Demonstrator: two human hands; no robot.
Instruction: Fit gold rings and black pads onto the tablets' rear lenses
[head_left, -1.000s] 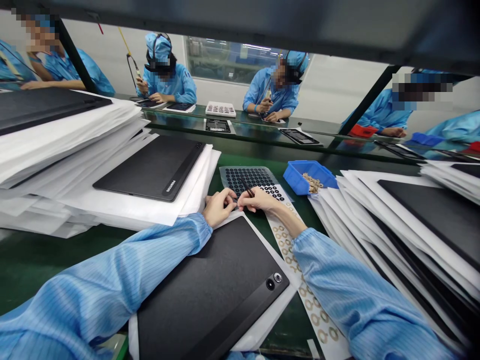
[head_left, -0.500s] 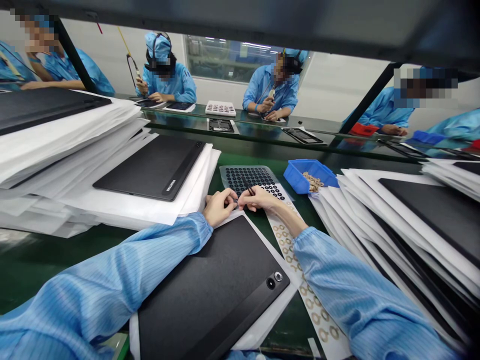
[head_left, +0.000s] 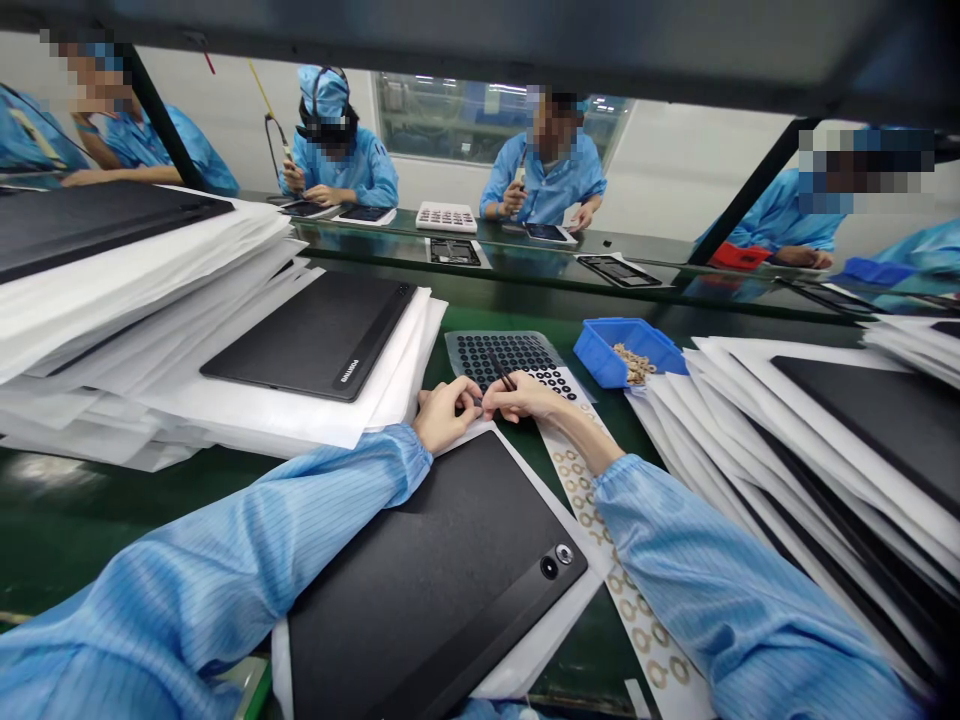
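Tweezers [head_left: 502, 373] sit gripped in the right hand [head_left: 527, 398], just beside the left hand [head_left: 444, 414], whose hold cannot be told, with the black tablet [head_left: 439, 570] on the near side of both; fine fingertip handling appears in hand, calling next for steady control.

two blue bins [head_left: 600, 362] [head_left: 877, 271], one tray [head_left: 446, 228], one tweezers [head_left: 501, 372]

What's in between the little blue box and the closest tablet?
In the head view, the right forearm, a strip of tan rings and some white paper come between the box and tablet.
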